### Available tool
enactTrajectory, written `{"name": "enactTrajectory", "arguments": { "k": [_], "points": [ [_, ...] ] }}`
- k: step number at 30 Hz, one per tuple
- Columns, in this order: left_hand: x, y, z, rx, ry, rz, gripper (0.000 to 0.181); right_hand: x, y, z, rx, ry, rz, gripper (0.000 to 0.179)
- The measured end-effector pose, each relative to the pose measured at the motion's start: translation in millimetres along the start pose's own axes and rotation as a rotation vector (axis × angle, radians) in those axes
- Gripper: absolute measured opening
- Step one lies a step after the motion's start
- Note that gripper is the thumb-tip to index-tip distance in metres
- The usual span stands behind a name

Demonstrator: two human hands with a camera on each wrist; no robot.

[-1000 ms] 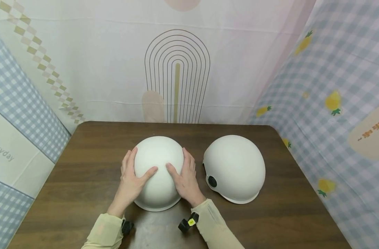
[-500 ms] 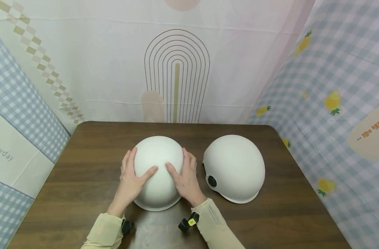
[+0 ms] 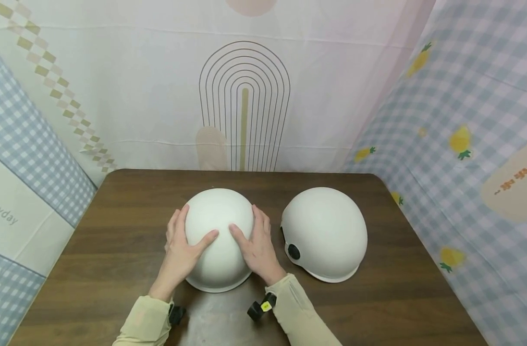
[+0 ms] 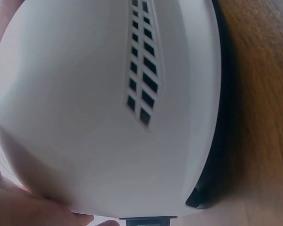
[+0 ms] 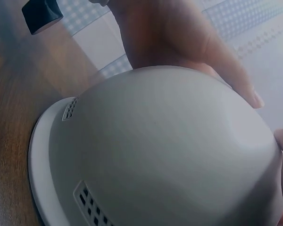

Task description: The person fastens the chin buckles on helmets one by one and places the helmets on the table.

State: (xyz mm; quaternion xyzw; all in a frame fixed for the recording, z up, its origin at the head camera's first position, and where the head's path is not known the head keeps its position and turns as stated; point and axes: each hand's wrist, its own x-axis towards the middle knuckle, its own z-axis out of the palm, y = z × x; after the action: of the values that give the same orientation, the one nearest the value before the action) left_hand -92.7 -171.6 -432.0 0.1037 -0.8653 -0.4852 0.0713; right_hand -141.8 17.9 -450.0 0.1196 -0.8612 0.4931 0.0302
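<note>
A smooth white helmet [image 3: 220, 206] sits on the table, its dome facing up. My left hand [image 3: 180, 252] holds its left side, fingers spread along the shell and thumb on top. From the other side, my right hand [image 3: 260, 250] holds it likewise, the two thumbs apart near the middle. Dark slotted vents [image 4: 142, 70] show low on the shell in the left wrist view, and a similar vent [image 5: 92, 207] appears in the right wrist view. The helmet's inside is hidden.
To the right stands a second white helmet [image 3: 325, 230] with a round black disc [image 3: 294, 252] on its side. Both are on a dark wooden table [image 3: 116, 240]. A patterned cloth [image 3: 159, 96] hangs behind the far edge, and checked cloth [image 3: 440, 192] borders the right.
</note>
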Motion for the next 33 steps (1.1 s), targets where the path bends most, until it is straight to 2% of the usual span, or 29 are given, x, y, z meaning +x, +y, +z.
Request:
{"name": "enactTrajectory", "arguments": {
  "k": [5, 9, 14, 18, 26, 30, 33],
  "points": [
    [-0.7, 1.1, 1.5, 0.007, 0.004, -0.001, 0.100, -1.5, -2.8, -5.6, 0.004, -0.004, 0.011, 0.086],
    [-2.8, 4.3, 2.3, 0.020, 0.006, -0.012, 0.099, -2.2, -6.7, -16.7, 0.052, 0.022, 0.010, 0.082],
    [-6.8, 6.7, 3.8, 0.038, 0.032, -0.011, 0.098, 0.2, -13.3, -38.0, 0.161, 0.092, 0.015, 0.074],
    [-8.2, 8.7, 5.6, 0.032, 0.067, 0.000, 0.098, 0.3, -15.5, -54.2, 0.196, 0.152, -0.022, 0.071],
    [-6.4, 12.9, 8.2, -0.009, 0.181, 0.054, 0.088, -4.3, -7.7, -89.1, 0.221, 0.278, -0.092, 0.065],
    [-6.7, 13.1, 7.6, -0.005, 0.176, 0.083, 0.088, -8.0, 0.1, -106.9, 0.235, 0.346, -0.058, 0.061],
    [-7.1, 13.6, 7.5, 0.023, 0.162, 0.134, 0.091, -10.4, 3.9, -118.1, 0.252, 0.404, -0.020, 0.060]
  ]
}}
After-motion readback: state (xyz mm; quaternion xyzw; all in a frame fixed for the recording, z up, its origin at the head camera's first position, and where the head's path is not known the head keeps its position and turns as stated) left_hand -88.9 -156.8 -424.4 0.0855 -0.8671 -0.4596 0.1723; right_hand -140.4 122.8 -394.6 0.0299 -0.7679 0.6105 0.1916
